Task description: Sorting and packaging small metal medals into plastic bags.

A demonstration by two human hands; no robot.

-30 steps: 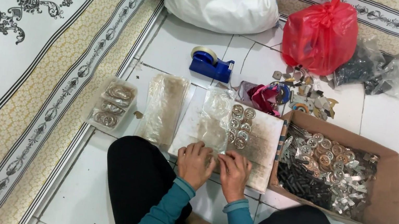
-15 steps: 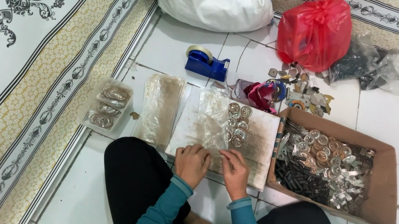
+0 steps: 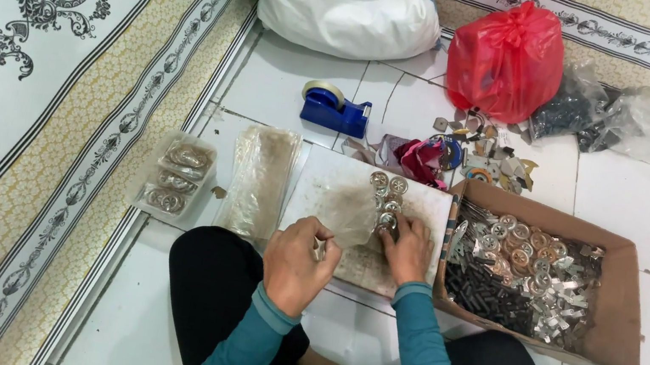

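On the tiled floor (image 3: 649, 197), head view: person sits cross-legged w/ a white board (image 3: 417, 200) across the lap front, its far edge toward the tape dispenser (image 3: 334, 109). Left hand (image 3: 297, 266) sits at the board's near-left edge, fingers curled shut round a small clear plastic bag (image 3: 350, 216) whose loose end lies out on the board. Right hand (image 3: 407, 250) is palm-down on the board, fingers bent onto a cluster of round silver metal discs (image 3: 387, 196) stacked in two short rows; whether it pinches one can't be told. Hands are near each other, bag between them. Just right of the board, touching its right edge, an open cardboard box (image 3: 619, 338) holds more silver discs, bent metal bits & dark small parts; its flaps stand up, so room on that side is tight. Left of the board, a stack of clear bags (image 3: 261, 181) lies just beside it, then a filled packet of discs (image 3: 173, 179) near the carpet edge (image 3: 133, 145). Beyond the board: blue tape dispenser, a pink scrap pile w/ loose metal bits (image 3: 432, 157), red plastic bag (image 3: 508, 60), clear bags of dark parts (image 3: 601, 116), big white sack (image 3: 343, 1). Bare tiles show between dispenser & sack, right of the box, & at the near-left by the person's knee (image 3: 199, 275).
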